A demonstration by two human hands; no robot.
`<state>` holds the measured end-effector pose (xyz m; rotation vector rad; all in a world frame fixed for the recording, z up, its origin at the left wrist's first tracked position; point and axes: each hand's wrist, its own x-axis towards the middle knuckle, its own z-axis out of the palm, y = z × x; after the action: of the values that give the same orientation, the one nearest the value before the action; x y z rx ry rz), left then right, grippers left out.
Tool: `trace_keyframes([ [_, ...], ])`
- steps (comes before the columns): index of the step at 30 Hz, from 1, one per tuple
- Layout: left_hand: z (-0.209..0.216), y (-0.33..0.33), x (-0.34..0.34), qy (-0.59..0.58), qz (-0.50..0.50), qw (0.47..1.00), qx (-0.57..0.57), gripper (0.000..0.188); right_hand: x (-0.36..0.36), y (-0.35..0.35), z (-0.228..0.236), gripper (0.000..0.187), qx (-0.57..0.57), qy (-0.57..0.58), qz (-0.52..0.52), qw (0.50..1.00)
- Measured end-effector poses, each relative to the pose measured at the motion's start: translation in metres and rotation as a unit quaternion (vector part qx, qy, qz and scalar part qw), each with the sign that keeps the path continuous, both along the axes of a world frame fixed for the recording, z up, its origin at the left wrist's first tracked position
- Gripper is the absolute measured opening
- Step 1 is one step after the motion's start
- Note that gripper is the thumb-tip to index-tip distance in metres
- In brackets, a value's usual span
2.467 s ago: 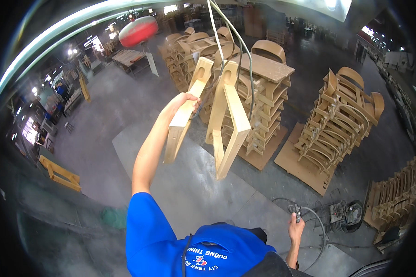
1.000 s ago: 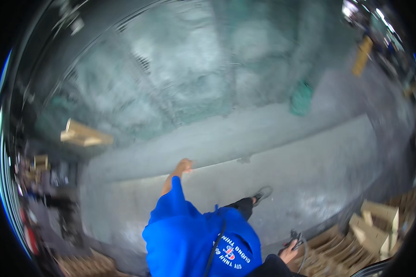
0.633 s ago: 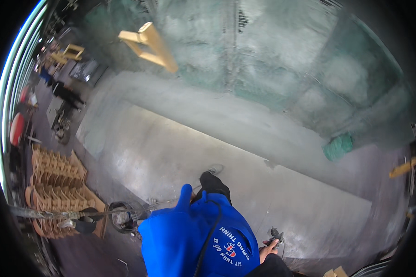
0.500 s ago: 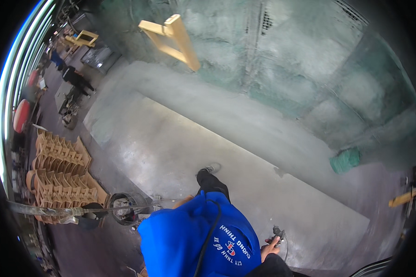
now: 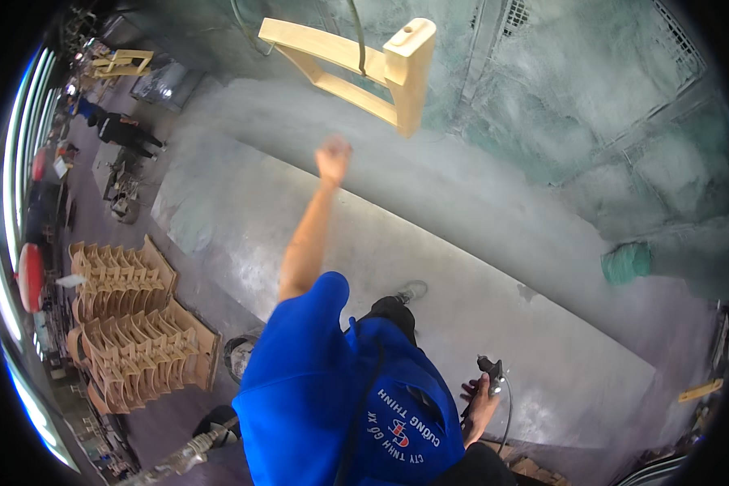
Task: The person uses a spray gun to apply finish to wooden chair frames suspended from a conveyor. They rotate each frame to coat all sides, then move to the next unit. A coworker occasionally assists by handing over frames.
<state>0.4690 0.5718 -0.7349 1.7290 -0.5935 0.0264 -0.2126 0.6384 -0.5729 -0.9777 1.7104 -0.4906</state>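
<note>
Wooden frame: a pale, four-sided frame [image 5: 411, 85] hangs in the upper middle, in front of the wall, with a thick leg at its right end; two dark lines [image 5: 356, 32] come down to it from above.
Left hand: the left hand [image 5: 333, 160] is raised over the floor, below and left of the frame and apart from it; it is blurred, so whether the fingers are curled or loose I cannot tell.
Right hand: the right hand [image 5: 482, 407] grasps a dark spray gun [image 5: 492, 370], low and right of the body; a thin hose [image 5: 507, 413] runs down from it.
Floor: a broad, pale grey sheet [image 5: 543, 364] lies slantwise underfoot, scuffed and shiny in patches, with a straight far edge; a dusty grey strip lies between it and the wall. A shoe [image 5: 414, 292] rests on the sheet.
Wall: grey-green panels [image 5: 575, 105], clouded with whitish coating, with a dark grille [image 5: 680, 40] at upper right.
Wall foot: a green bundle [image 5: 626, 263] sits at the right.
Left side: two stacks of curved wooden parts [image 5: 142, 352] stand on boards, near a round bin [image 5: 239, 356].
Far left: a person in dark clothes [image 5: 125, 134] stands beyond the sheet; bright strip lights [image 5: 12, 162] bend along the rim.
</note>
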Motion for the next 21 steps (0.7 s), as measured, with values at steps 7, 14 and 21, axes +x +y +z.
trace_keyframes([
  [7,0.215,-0.040,0.119,-0.242,0.090,0.964,-0.063,0.082,0.060,0.028,0.052,0.032,-0.069,-0.022,-0.075,0.994],
  [14,0.230,-0.076,0.160,-0.123,-0.204,0.965,0.107,0.034,0.138,0.093,0.040,0.053,-0.221,-0.022,-0.182,0.958],
  [21,0.219,-0.095,0.132,-0.140,-0.314,0.924,0.166,0.033,0.261,0.165,-0.005,0.042,-0.245,-0.032,-0.294,0.923],
])
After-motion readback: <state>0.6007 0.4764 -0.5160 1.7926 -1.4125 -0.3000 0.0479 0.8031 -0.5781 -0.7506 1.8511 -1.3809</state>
